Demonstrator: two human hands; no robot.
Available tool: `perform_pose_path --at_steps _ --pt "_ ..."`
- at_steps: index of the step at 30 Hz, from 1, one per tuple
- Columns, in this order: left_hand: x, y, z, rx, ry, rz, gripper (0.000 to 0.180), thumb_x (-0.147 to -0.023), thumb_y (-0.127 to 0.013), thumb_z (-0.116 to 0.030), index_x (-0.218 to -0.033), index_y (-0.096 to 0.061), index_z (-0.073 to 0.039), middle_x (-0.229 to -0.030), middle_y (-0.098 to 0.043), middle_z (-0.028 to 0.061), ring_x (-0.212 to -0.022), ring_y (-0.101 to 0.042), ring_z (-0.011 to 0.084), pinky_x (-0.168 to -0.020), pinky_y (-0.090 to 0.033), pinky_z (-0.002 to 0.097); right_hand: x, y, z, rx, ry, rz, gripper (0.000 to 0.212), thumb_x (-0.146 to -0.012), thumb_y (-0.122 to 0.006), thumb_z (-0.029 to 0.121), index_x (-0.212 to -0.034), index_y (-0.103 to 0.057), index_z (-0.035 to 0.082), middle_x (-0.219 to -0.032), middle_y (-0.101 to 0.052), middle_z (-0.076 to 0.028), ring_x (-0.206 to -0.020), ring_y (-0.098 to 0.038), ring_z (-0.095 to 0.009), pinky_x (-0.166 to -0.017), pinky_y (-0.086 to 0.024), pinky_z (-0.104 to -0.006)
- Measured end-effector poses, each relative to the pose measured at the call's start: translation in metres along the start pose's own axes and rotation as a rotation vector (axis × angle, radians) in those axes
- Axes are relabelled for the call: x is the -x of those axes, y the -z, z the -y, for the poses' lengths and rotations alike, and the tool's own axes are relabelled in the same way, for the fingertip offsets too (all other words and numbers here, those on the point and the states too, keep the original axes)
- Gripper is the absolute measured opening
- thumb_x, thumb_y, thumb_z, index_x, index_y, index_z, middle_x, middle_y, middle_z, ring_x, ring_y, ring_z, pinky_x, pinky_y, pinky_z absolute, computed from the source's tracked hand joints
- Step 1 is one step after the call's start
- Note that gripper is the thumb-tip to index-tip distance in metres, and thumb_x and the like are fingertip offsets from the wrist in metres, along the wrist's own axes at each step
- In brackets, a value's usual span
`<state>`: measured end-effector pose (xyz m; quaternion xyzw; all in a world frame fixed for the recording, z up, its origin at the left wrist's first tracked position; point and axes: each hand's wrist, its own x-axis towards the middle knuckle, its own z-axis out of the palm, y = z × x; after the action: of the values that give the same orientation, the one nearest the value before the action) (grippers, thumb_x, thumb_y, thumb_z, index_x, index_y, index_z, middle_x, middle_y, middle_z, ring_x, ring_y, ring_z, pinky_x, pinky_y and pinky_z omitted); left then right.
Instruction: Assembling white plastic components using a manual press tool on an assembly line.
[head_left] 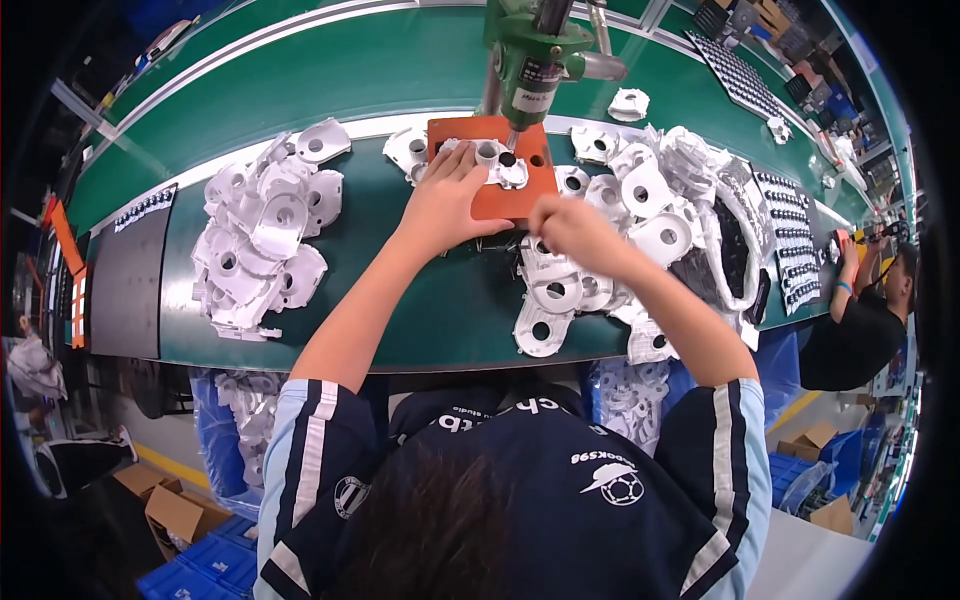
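Note:
Under a green press head (pixel 538 70) lies an orange fixture plate (pixel 512 203) on the green bench. A white plastic housing (pixel 510 176) with round openings rests on the plate, below the tip of the press. My left hand (pixel 445 195) holds this housing from its left side, fingers laid over it and thumb toward its middle. At the plate's near right corner is my right hand (pixel 572 232), fingers curled in; whatever they may hold is hidden. Loose white housings (pixel 553 291) lie just beneath and beside the right hand.
A heap of white housings (pixel 285 215) is at left, beside a dark board (pixel 128 285). On the right, more housings (pixel 660 235) surround a bag of parts (pixel 735 240). Rows of black-and-white pieces (pixel 790 235) lie beyond. A person (pixel 865 325) works at far right.

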<state>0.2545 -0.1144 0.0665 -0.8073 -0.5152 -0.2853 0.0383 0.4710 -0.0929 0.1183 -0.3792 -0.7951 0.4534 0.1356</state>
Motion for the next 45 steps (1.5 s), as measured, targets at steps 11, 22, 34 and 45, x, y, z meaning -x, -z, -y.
perform_pose_path --at_steps 11,22,34,45 --pt "-0.003 0.003 -0.005 0.075 0.028 -0.078 0.063 -0.059 -0.077 -0.047 -0.095 -0.056 0.000 -0.127 -0.047 0.0231 -0.123 -0.041 0.0365 -0.102 -0.032 0.0482 -0.019 -0.096 -0.016 1.183 0.460 -0.124 0.008 -0.066 -0.062 0.010 -0.071 -0.064 0.003 -0.065 -0.061 -0.010 -0.058 -0.063 -0.020 -0.044 -0.047 -0.0304" --pt "-0.001 0.006 -0.006 0.034 0.086 0.023 0.078 -0.064 -0.073 -0.051 -0.119 -0.049 -0.002 -0.130 -0.044 0.0235 -0.125 -0.039 0.0347 -0.105 -0.030 0.0447 0.017 0.012 0.004 0.292 0.052 -0.080 0.015 -0.064 -0.064 0.008 -0.067 -0.052 -0.001 -0.066 -0.057 -0.015 -0.062 -0.058 -0.028 -0.057 -0.045 -0.0357" --pt "-0.004 0.005 -0.007 0.067 0.043 -0.033 0.074 -0.063 -0.075 -0.047 -0.117 -0.049 -0.004 -0.126 -0.048 0.0203 -0.123 -0.041 0.0340 -0.103 -0.032 0.0461 -0.072 0.020 -0.020 -0.031 0.131 -0.378 0.019 -0.073 -0.066 0.009 -0.087 -0.061 -0.002 -0.073 -0.059 -0.003 -0.065 -0.051 -0.007 -0.061 -0.043 -0.0220" --pt "-0.002 0.004 -0.004 0.055 0.072 -0.013 0.073 -0.062 -0.076 -0.046 -0.118 -0.049 -0.007 -0.129 -0.045 0.0189 -0.126 -0.039 0.0322 -0.104 -0.031 0.0475 -0.084 0.005 -0.029 0.279 0.382 -0.552 0.018 -0.074 -0.067 0.014 -0.086 -0.064 0.001 -0.083 -0.061 -0.011 -0.061 -0.058 -0.021 -0.060 -0.046 -0.0299"
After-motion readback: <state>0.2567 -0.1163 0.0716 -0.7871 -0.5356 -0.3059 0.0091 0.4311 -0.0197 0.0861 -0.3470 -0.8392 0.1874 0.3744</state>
